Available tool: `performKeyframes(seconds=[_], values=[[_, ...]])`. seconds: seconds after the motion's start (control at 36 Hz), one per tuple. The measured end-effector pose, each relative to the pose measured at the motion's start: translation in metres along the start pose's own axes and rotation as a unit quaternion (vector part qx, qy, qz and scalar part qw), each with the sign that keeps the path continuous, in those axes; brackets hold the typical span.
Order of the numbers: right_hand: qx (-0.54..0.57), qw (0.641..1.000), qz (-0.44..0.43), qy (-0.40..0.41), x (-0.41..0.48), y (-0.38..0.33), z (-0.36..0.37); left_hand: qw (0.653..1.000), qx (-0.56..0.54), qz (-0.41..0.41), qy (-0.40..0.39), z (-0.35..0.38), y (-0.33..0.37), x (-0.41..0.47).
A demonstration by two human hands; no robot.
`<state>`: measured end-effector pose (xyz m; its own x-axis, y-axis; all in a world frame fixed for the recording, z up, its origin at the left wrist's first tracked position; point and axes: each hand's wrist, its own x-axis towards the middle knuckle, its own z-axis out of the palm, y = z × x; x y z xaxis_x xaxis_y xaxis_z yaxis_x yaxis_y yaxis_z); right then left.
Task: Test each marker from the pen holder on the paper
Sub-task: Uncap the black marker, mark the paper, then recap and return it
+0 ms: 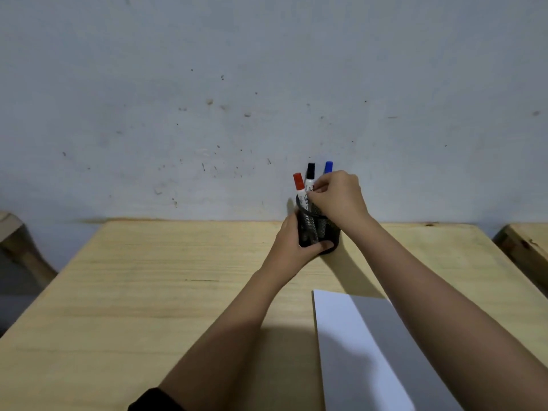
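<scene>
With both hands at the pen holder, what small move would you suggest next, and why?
Probably lift one marker straight up and out. The right hand pinches at the black marker, the left hand steadies the pen holder, and the paper looks unmarked.

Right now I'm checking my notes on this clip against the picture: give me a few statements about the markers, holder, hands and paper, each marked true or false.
1. Three markers stand in the pen holder, capped red, black and blue. True.
2. The left hand lies flat on the paper. False: it grips the side of the holder.
3. The right hand is up at the markers, above the holder's rim. True.
4. The paper already carries test marks. False: what shows of it is blank.
5. The holder stands near the table's far edge, by the wall. True.
</scene>
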<state>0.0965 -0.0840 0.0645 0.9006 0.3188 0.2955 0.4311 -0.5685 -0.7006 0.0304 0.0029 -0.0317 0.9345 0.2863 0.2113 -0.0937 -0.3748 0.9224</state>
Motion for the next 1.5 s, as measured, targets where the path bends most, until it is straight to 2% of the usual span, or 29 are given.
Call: performKeyframes(seconds=[0.19,0.39,0.58,0.78,0.89,1.03,1.19,1.33,1.5], values=[[0.09,0.996,0.018,0.012,-0.004,0.003,-0.011,1.0,0.022,0.017,0.003,0.001,0.0,-0.002],[0.171,0.98,-0.018,0.103,-0.02,0.002,-0.032,0.999,0.051,0.013,0.002,0.001,0.0,-0.003],[0.221,0.954,-0.069,0.191,-0.041,-0.008,-0.057,1.0,0.021,-0.014,-0.008,-0.002,0.017,-0.011],[0.238,0.941,-0.102,0.219,-0.072,-0.014,-0.075,0.999,-0.03,-0.035,0.009,0.0,0.034,-0.03],[0.212,0.951,-0.108,0.198,-0.095,-0.006,-0.074,0.986,-0.147,-0.072,-0.015,-0.005,0.043,-0.054],[0.138,0.978,-0.123,0.099,-0.124,0.017,-0.065,0.997,-0.074,-0.018,-0.004,-0.018,0.06,-0.073],[0.031,0.987,-0.156,-0.029,-0.15,0.037,-0.055,0.997,-0.071,0.026,-0.003,-0.031,0.082,-0.095],[-0.021,0.984,-0.167,-0.066,-0.161,0.034,-0.055,0.998,-0.038,0.04,-0.018,-0.036,0.082,-0.105],[-0.037,0.978,-0.181,-0.097,-0.162,0.025,-0.062,0.995,-0.087,0.04,-0.013,-0.044,0.081,-0.113]])
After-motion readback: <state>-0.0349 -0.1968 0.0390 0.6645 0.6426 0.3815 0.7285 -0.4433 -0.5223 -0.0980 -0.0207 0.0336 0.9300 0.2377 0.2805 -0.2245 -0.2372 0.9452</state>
